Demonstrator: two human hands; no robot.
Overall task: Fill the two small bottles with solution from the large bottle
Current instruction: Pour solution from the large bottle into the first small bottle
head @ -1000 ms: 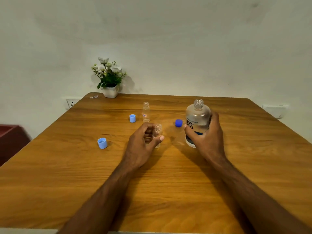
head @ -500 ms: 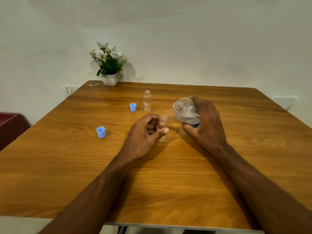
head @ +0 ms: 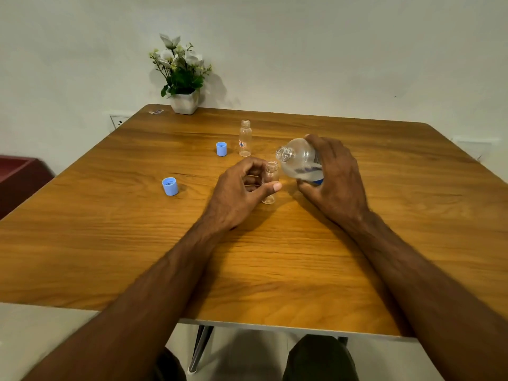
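Left hand (head: 242, 185) curled round a small clear bottle (head: 270, 182), thumb across its front, fingers behind, base of the bottle on the wooden bench (head: 275, 257), mouth uncapped and upright; right hand (head: 334, 176) wrapped over the large clear bottle (head: 299, 160), gripping it from above and behind, tipped hard to the left with its open neck just above and beside the small bottle's mouth; liquid pooled along the lower side of the large bottle, blue label partly hidden under the fingers; whether anything is flowing cannot be told. Beyond the left hand, a second small bottle (head: 245, 138) upright and uncapped, apart from both hands, a small label with red edge on its side; just left of that bottle, a blue cap (head: 221, 149) standing on the bench; farther left of the left hand, well apart, another blue cap (head: 170, 186), open side up. Far beyond the hands at the back edge of the bench, a white pot of flowers (head: 182, 78) against the wall. Both forearms stretched over the near edge of the bench.
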